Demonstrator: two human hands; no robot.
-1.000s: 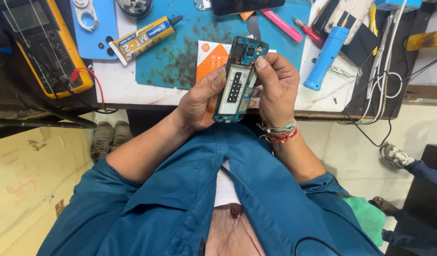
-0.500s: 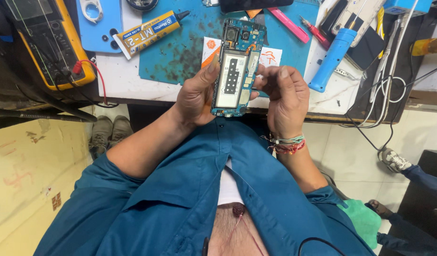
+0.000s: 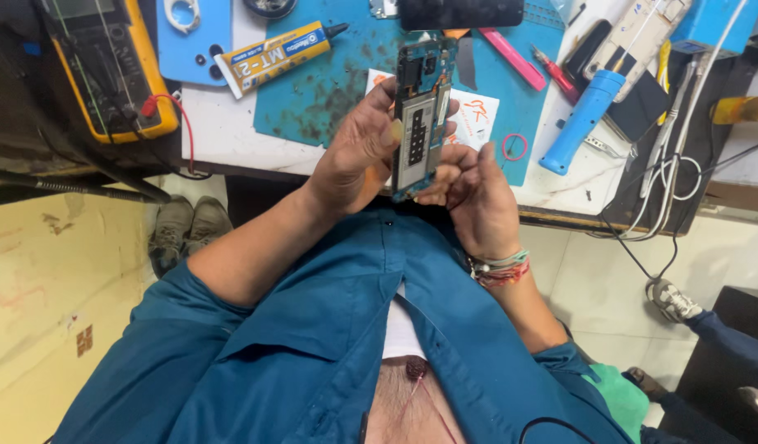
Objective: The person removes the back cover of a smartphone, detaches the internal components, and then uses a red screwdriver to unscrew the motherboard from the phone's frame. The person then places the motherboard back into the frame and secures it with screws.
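Opened phone frame (image 3: 418, 123), circuit side up, stands upright above the workbench edge (image 3: 255, 168); left hand (image 3: 358, 152) clamps its left edge, right hand (image 3: 473, 193) pinches the lower right edge. Left of the grip lies a glue tube (image 3: 272, 56), right a blue-handled tool (image 3: 580, 119), with little open room.

A glue tube (image 3: 276, 56) lies on the mat (image 3: 329, 90), left of the opened phone (image 3: 418, 123).

The opened phone (image 3: 418, 123) showed bare metal shielding and glossy circuit board; the teal mat (image 3: 329, 74) under it looked rubbery, matt and stained. The glue tube (image 3: 272, 56) was shiny yellow, the blue handle (image 3: 580, 123) smooth plastic, the shirt (image 3: 329, 345) soft matt cloth, the wrist threads (image 3: 500, 270) woven
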